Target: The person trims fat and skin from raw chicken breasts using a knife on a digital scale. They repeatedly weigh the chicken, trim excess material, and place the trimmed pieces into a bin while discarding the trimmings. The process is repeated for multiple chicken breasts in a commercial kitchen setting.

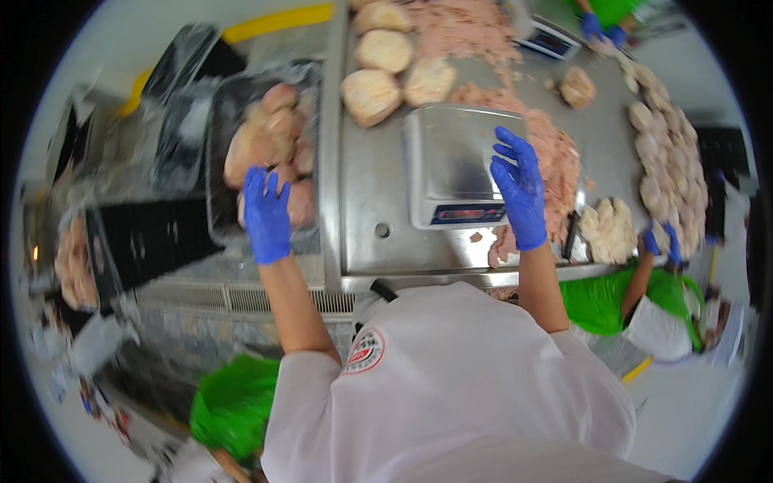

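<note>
My left hand [266, 216] wears a blue glove. Its fingers are spread at the near part of a black plastic-lined crate [215, 153], over or touching raw poultry pieces [274, 133]; contact is hard to tell. A bench scale [459, 157] with a bare steel pan stands on the steel table [362, 241]. By the right side of that scale, my gloved right hand [519, 189] is held with fingers stretched out and nothing in it. Thin pink meat trimmings [557, 153] lie just beyond this hand.
Large rounded meat pieces [371, 97] sit at the table's far left. On the right are a pale heap [608, 229], a dark handle-like object [572, 235] and a long row of pieces [664, 153]. Co-workers' blue-gloved hands [662, 241] work nearby. A second scale [547, 36] stands farther back.
</note>
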Action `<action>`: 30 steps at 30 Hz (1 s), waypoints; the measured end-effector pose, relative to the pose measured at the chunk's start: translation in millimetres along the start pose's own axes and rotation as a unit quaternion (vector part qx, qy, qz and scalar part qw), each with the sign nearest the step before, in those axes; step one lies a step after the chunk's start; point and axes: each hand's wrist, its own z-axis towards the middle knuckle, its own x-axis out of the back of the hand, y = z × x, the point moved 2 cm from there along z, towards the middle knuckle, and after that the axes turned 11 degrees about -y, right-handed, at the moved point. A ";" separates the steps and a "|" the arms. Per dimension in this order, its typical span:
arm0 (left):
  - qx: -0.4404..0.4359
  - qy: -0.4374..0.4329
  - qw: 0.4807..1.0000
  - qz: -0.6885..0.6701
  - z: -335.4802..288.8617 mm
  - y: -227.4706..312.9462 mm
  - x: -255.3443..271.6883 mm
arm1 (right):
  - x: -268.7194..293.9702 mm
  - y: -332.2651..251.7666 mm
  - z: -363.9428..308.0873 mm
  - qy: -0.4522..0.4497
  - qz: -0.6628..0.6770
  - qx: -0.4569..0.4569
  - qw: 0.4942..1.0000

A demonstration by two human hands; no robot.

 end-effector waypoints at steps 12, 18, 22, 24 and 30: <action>0.013 -0.012 0.985 0.174 -33.9 -105.2 -118.4 | 231.5 162.8 76.2 0.157 -0.308 -0.113 0.931; -0.087 0.050 0.914 0.393 -60.9 -113.3 -169.2 | 324.7 211.3 175.6 0.168 -0.408 -0.209 0.873; -0.139 0.115 0.899 0.398 -77.1 -115.2 -219.4 | 380.0 231.3 232.2 0.150 -0.365 -0.284 0.874; -0.159 0.144 0.912 0.350 -82.0 -119.9 -249.1 | 405.5 256.4 257.4 0.106 -0.339 -0.318 0.879; -0.087 -0.017 0.888 0.452 -62.6 -161.2 -326.9 | 448.2 317.3 292.8 -0.093 -0.209 -0.365 0.902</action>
